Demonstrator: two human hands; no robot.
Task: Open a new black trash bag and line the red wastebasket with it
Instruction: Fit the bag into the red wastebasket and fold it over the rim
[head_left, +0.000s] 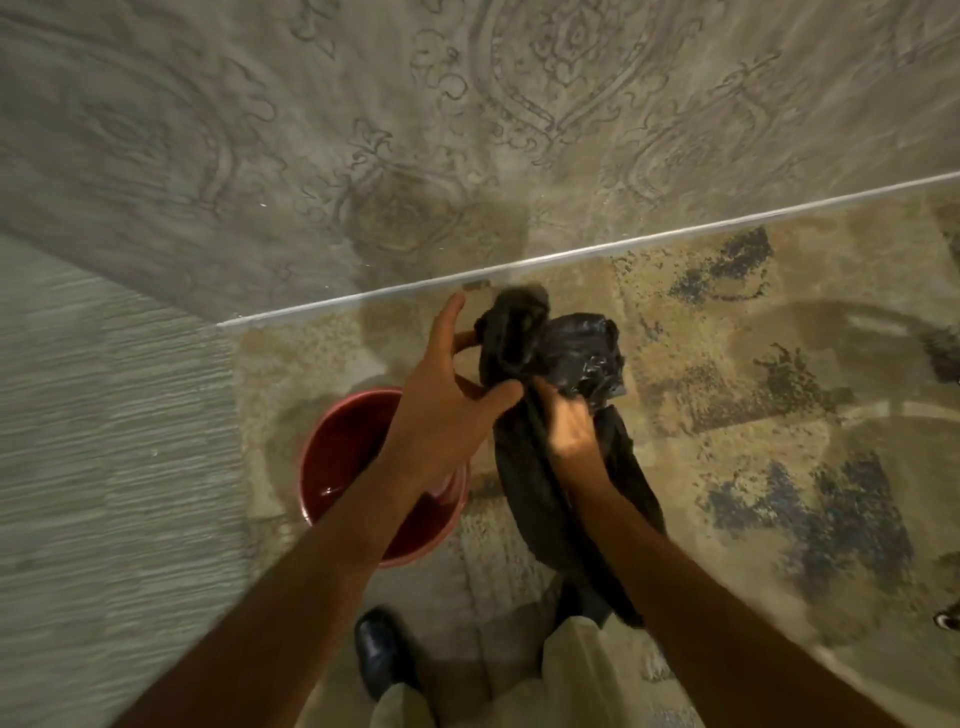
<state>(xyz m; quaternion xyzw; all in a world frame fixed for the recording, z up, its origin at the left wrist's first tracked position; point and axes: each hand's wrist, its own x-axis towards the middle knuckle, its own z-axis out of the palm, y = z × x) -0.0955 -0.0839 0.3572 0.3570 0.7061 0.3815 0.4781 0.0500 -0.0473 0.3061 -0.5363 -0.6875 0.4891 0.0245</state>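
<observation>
1. Gripping the black trash bag (540, 467) with our left hand (441, 410) and right hand (569, 426), both clamped on it.
2. Beneath our left forearm stands the red wastebasket (343, 457), unlined, on the rug (753, 364).

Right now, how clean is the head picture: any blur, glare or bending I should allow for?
Head view: dim, warm light; motion blur smears the wall and floor at left; wide-angle bending curves the baseboard; small glints on the bag and inside the wastebasket; both hands' edges look soft.
</observation>
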